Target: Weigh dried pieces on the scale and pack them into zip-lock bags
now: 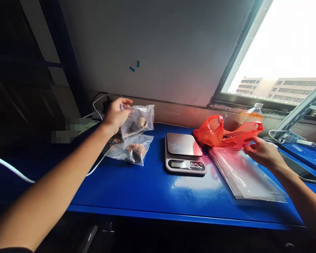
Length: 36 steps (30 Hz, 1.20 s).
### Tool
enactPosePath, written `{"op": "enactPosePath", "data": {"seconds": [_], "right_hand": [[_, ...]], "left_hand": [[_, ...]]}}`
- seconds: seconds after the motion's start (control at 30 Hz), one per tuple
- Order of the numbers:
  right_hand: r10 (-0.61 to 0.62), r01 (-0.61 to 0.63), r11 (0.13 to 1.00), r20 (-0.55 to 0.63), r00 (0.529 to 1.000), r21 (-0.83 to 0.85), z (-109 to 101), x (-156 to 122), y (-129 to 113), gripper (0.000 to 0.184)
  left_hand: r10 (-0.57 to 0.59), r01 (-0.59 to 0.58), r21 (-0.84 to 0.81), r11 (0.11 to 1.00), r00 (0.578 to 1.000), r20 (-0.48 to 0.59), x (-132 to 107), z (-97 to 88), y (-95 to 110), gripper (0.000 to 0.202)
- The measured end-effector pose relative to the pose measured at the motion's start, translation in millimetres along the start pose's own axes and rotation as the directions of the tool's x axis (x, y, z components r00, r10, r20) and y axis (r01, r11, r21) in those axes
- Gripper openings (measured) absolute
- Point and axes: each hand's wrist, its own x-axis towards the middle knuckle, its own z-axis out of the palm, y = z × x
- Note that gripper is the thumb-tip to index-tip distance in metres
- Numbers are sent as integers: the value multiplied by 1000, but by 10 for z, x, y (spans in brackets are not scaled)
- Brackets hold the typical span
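My left hand (116,114) is closed on a clear zip bag (137,120) with brownish lumps inside, held just above the blue table (147,189) at its back left. Another filled clear bag (131,150) lies flat below it. My right hand (262,151) hovers over a stack of empty clear bags (246,174), fingers curled beside a red plastic bag (223,133); whether it grips anything is unclear. A small digital scale (184,153) sits between my hands with nothing on its platform.
A plastic bottle (250,115) stands behind the red bag by the window sill. White cables (97,102) run along the wall at left. A dark phone or tablet (301,170) lies at right. The table's front edge is near me.
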Motion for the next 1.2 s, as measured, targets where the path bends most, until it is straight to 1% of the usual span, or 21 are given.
{"op": "enactPosePath", "data": {"seconds": [0.03, 0.07, 0.1, 0.13, 0.17, 0.2, 0.23, 0.27, 0.3, 0.33, 0.4, 0.47, 0.53, 0.6, 0.63, 0.7, 0.77, 0.83, 0.93, 1.0, 1.2], "right_hand": [[27, -23, 997, 45, 999, -75, -71, 1, -65, 10], [52, -46, 988, 38, 998, -144, -154, -4, -156, 12], [55, -55, 983, -7, 998, -176, -239, -15, -279, 16], [45, -56, 985, -72, 996, -164, -314, -34, -434, 20], [49, -66, 993, -167, 985, -98, -368, -60, -620, 20], [35, -28, 999, -174, 984, 44, -392, -93, -832, 20], [21, 24, 977, -206, 978, 211, -379, -132, -1059, 19], [-32, 94, 919, -166, 986, 382, -329, -176, -1290, 19], [-112, 135, 843, -75, 991, 520, -247, -224, -1513, 21], [-204, 131, 767, 44, 978, 628, -142, -275, -1718, 26], [-297, 16, 655, 238, 925, 755, 93, -378, -2034, 38], [-283, -83, 580, 296, 912, 811, 297, -471, -2199, 41], [-225, -123, 542, 284, 932, 831, 421, -542, -2227, 44], [-146, -148, 532, 262, 954, 834, 455, -582, -2179, 46], [-119, -170, 523, 269, 956, 835, 443, -590, -2150, 45], [-143, -227, 479, 330, 933, 848, 386, -591, -2117, 38], [-216, -264, 416, 377, 901, 870, 315, -586, -2125, 31], [-241, -257, 380, 364, 900, 889, 261, -589, -2151, 29], [-225, -215, 374, 314, 922, 902, 247, -610, -2170, 32], [-228, -202, 365, 298, 927, 909, 272, -625, -2160, 34], [-221, -250, 380, 350, 910, 890, 309, -641, -2142, 29]], "left_hand": [[-49, 42, -198, 979, 998, -32, -17, -63, 58, 35], [-102, 85, -369, 926, 994, -27, -41, -121, 111, 36], [-142, 123, -480, 869, 990, -2, -68, -170, 156, 37], [-167, 160, -542, 825, 985, 36, -97, -209, 194, 37], [-180, 199, -561, 803, 980, 90, -124, -235, 224, 38], [-186, 235, -559, 795, 972, 144, -150, -249, 248, 38], [-192, 268, -550, 791, 962, 194, -174, -252, 269, 38], [-198, 298, -546, 783, 952, 235, -197, -244, 289, 38], [-205, 322, -543, 776, 942, 265, -220, -229, 309, 39], [-213, 337, -543, 769, 936, 280, -244, -210, 330, 39], [-220, 353, -548, 758, 930, 295, -294, -169, 369, 36], [-204, 362, -552, 751, 923, 327, -344, -139, 402, 31], [-165, 343, -555, 758, 924, 345, -391, -126, 425, 29], [-111, 294, -574, 764, 937, 332, -430, -122, 442, 29], [-82, 267, -590, 762, 944, 320, -446, -118, 450, 28], [-34, 220, -626, 748, 955, 295, -473, -104, 465, 26], [-6, 193, -650, 735, 960, 278, -494, -81, 478, 24], [2, 176, -665, 726, 966, 258, -511, -57, 489, 23], [-5, 162, -686, 710, 974, 225, -530, -28, 499, 22], [-7, 159, -693, 703, 976, 216, -540, -15, 503, 21], [-24, 166, -660, 733, 976, 219, -550, 43, 461, 21]]}}
